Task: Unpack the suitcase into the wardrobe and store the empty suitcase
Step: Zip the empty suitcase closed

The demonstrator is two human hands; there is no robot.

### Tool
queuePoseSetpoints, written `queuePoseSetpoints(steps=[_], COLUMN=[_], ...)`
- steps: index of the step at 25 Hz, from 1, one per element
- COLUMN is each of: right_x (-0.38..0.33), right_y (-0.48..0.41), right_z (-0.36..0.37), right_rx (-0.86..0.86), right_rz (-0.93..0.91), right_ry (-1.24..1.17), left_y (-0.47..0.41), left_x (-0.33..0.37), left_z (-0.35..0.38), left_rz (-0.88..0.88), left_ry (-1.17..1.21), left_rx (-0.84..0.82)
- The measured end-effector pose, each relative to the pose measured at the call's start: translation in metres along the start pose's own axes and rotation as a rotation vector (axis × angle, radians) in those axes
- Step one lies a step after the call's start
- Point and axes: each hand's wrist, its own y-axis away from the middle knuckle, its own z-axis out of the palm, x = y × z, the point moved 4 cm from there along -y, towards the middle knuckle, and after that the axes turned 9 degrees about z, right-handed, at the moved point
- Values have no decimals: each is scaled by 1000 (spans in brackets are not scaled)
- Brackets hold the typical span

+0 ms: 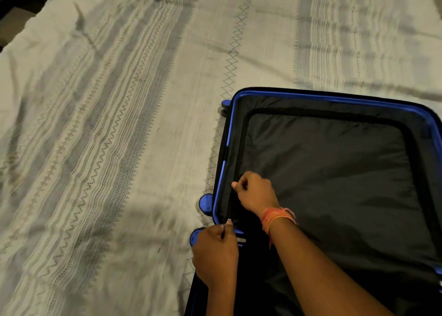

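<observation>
Cream woven bedspread (119,124) is banded with grey stripes; zigzag rows and a column of dotted diamonds are woven in. Hard-shell suitcase (311,97) is rimmed in bright blue, edged by black zip tape. Its black fabric lining (323,172) is left plain, slight sheen. Round wheels (206,203) are coloured the same blue. Small zip pull (223,229) is finished silver. Thread wristband (275,216) is wound in orange and pink.

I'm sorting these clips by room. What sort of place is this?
Probably a bedroom. An open blue suitcase lies on a wrinkled cream bedspread with grey woven bands. The left hand pinches a metal zip pull, the right hand its black lining.
</observation>
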Motion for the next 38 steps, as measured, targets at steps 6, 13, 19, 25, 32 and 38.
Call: queuePoseSetpoints(steps=[6, 13, 19, 25, 32, 38], right_x=[86, 97, 96, 108, 101, 111], right_y=[98, 90, 80, 64, 76, 71], right_z=[-15, -3, -2, 16, 13, -7], right_rx=[370, 332, 213, 265, 109, -215], right_rz=[-133, -120, -62, -68, -35, -12], right_ry=[337, 508, 414, 355, 174, 350], left_y=[-57, -118, -158, -171, -163, -79], left_x=[40, 128, 230, 306, 270, 296], left_z=[-24, 45, 90, 156, 170, 64], left_rz=[366, 714, 1086, -56, -200, -41], left_ry=[46, -302, -464, 679, 862, 1017], left_rx=[148, 39, 26, -560, -537, -306])
